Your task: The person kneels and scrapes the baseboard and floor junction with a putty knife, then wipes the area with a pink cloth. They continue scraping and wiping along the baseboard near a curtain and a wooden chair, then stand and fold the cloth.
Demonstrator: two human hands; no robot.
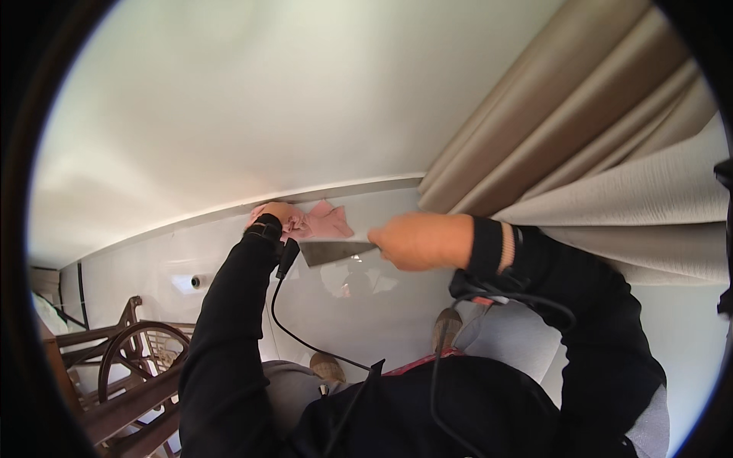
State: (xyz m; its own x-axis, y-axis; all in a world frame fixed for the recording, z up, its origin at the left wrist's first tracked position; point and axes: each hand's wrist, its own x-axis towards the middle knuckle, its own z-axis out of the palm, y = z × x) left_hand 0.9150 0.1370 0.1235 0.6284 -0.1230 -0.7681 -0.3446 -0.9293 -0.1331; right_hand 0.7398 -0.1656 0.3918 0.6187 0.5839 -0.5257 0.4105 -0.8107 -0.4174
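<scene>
My left hand (pixel 274 212) presses on a crumpled pink cloth (pixel 320 221) at the foot of the white wall, by the grey skirting strip. Its fingers are partly hidden by the cloth and by my wrist. My right hand (pixel 409 240), slightly blurred, grips a putty knife with a wide metal blade (pixel 332 252). The blade points left, over the glossy light floor tiles, a little below the cloth and apart from it. The knife's handle is hidden inside my right fist.
Beige curtains (pixel 550 114) hang down to the floor on the right. At the lower left stands a brown metal frame with a spoked wheel (pixel 143 362). A small dark round object (pixel 196 281) lies on the tiles. Black cables run from both wrists.
</scene>
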